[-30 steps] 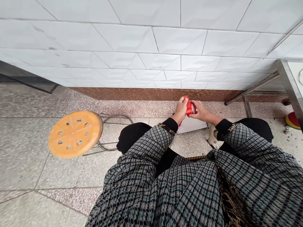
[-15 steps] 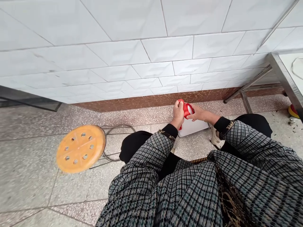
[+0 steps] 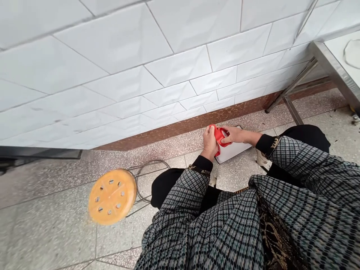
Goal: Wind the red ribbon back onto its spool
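My left hand [image 3: 209, 141] and my right hand [image 3: 235, 135] are both closed around a small red ring-shaped object [image 3: 220, 135], held between them in front of my knees. The left hand's fingers curl over its left side; the right hand pinches its right edge. What the red object is I cannot make out. Just below the hands a flat white box [image 3: 233, 150] lies on the speckled floor, and a red part hangs against it.
An orange round stool [image 3: 112, 195] with holes in the seat stands on a wire frame at the left. A white tiled wall with a brown skirting [image 3: 180, 127] runs behind. A metal table [image 3: 334, 65] with slanted legs stands at the right.
The view has tilted and swung rightward, so the stool and hands sit lower and further right in the frame. Both hands have kept hold of the red object with little change in grip.
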The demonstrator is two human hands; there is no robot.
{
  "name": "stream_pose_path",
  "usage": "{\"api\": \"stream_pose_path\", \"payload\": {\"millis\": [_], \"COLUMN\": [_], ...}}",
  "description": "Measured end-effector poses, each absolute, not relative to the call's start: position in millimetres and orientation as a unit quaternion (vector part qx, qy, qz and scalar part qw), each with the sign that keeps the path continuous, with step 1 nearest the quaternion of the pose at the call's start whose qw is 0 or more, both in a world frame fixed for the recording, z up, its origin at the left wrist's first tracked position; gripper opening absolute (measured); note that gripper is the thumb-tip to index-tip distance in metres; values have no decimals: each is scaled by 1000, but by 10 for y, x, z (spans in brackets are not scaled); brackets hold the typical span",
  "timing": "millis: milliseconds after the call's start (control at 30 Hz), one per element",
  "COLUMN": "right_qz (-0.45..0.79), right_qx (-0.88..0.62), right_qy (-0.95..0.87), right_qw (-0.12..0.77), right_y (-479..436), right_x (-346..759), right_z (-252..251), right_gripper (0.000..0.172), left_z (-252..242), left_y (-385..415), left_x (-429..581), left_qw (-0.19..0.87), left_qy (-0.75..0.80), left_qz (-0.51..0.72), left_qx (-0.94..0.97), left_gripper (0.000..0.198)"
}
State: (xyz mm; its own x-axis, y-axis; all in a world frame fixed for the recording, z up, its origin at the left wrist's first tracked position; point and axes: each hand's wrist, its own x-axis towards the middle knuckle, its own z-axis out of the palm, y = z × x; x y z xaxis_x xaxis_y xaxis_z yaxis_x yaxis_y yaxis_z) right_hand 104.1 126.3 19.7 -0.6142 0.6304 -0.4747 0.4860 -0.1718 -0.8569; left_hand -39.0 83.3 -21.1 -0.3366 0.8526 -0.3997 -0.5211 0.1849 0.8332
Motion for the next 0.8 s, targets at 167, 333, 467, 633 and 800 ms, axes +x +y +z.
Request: {"api": "stream_pose_path", "payload": {"millis": [167, 333, 467, 633, 800], "right_qz": [604, 560, 556, 530, 507], "right_qx": [-409, -381, -346, -348, -346], "right_qy": [-682, -735, -755, -770, -781], "right_qw": [44, 34, 47, 67, 115], "right_y": [1279, 1269, 1239, 1173, 1117], "right_x": [1105, 1128, 1149, 1144, 1086], "right_z": [148, 183, 181, 101, 7], "right_gripper": [56, 60, 55, 56, 67], "left_z": [-185, -180, -165, -199, -203], "left_y": [820, 769, 739, 728, 746], "left_x": [-445, -458, -434, -423, -448], "left_qw": [612, 649, 662, 643, 630], "left_qy": [520, 510, 514, 528, 537], "left_qz": [586, 561, 543, 552, 558], "left_qx": [112, 59, 42, 59, 66], "left_gripper": [21, 20, 16, 21, 22]}}
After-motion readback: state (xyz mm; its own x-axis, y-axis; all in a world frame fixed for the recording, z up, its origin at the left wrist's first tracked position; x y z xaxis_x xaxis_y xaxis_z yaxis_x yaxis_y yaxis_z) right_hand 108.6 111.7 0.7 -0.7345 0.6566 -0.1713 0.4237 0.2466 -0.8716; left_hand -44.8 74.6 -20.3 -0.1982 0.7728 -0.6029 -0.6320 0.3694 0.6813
